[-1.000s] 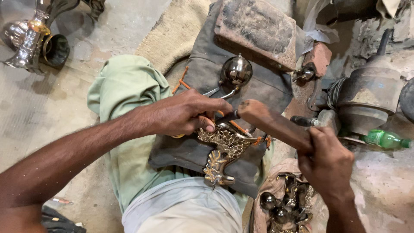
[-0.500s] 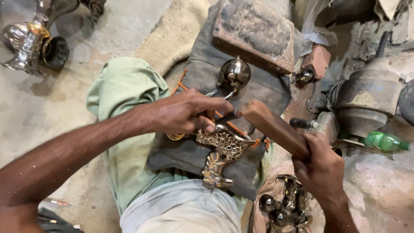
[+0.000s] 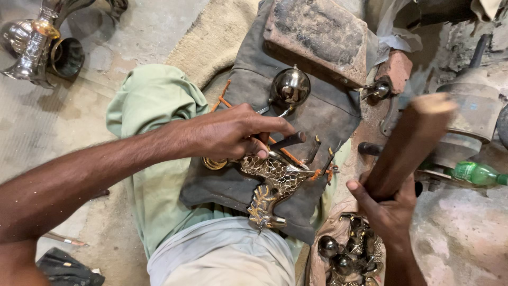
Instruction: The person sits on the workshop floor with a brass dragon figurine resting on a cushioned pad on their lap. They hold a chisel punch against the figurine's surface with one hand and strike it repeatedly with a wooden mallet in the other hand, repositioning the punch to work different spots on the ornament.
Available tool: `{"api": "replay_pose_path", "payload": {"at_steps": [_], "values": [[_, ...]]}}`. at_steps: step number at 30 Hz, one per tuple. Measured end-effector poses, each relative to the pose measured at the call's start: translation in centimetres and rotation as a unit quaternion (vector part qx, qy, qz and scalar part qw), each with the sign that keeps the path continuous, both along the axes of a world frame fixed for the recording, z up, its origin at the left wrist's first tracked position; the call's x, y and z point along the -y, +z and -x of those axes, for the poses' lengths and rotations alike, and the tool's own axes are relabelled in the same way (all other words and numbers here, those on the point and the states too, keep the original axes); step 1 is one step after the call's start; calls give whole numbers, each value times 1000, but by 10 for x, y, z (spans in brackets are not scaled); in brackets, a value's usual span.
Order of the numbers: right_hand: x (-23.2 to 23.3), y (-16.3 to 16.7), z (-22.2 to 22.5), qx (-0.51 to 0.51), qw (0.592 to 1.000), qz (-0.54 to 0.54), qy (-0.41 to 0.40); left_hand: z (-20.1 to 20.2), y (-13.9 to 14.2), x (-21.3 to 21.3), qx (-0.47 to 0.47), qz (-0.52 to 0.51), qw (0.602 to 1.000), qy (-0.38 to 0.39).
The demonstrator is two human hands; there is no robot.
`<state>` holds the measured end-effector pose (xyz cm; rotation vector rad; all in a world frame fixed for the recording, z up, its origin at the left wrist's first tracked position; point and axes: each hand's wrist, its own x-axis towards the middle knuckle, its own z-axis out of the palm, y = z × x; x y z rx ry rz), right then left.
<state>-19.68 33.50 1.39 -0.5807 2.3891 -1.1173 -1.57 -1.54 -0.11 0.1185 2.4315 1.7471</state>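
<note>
My left hand (image 3: 227, 135) grips a short dark punch (image 3: 288, 141) and presses it against an ornate brass bird-shaped casting (image 3: 275, 180). The casting lies on a dark grey cloth pad (image 3: 323, 116) over my lap. My right hand (image 3: 389, 209) is shut on a thick wooden mallet (image 3: 410, 145), which is raised and blurred, up and to the right of the punch. A round shiny metal ball piece (image 3: 290, 87) rests on the pad just beyond my left hand.
A worn stone block (image 3: 317, 37) sits at the pad's far end. Several small metal castings (image 3: 349, 254) lie in a heap by my right wrist. Silvery vessels (image 3: 37, 50) stand at far left, a green bottle (image 3: 476, 173) at right.
The mallet has swung up and away to the right, off the punch. My left hand and the brass casting have stayed in place.
</note>
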Motion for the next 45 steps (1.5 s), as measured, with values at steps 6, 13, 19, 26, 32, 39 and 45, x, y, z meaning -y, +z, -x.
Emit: {"api": "replay_pose_path", "payload": {"at_steps": [6, 13, 19, 26, 32, 39, 45], "values": [[1, 2, -2, -206, 964, -69, 152, 2, 0, -2, -105, -26, 994, 6], [1, 8, -18, -201, 965, -52, 160, 1, 2, 1, -50, -6, 999, -7], [-7, 6, -11, -251, 942, -125, 186, 3, -2, 3, -79, -8, 997, -9], [-9, 13, -16, -175, 963, -97, 182, 0, -4, 2, -80, -21, 996, -21], [3, 17, -17, -214, 948, -57, 227, -1, -4, 3, -58, -20, 998, -29], [8, 26, -22, 10, 988, 108, 109, 1, -4, 3, -66, -40, 997, -17], [8, 20, -20, -28, 985, 156, 74, 5, -4, 2, -47, -8, 998, -27]]}}
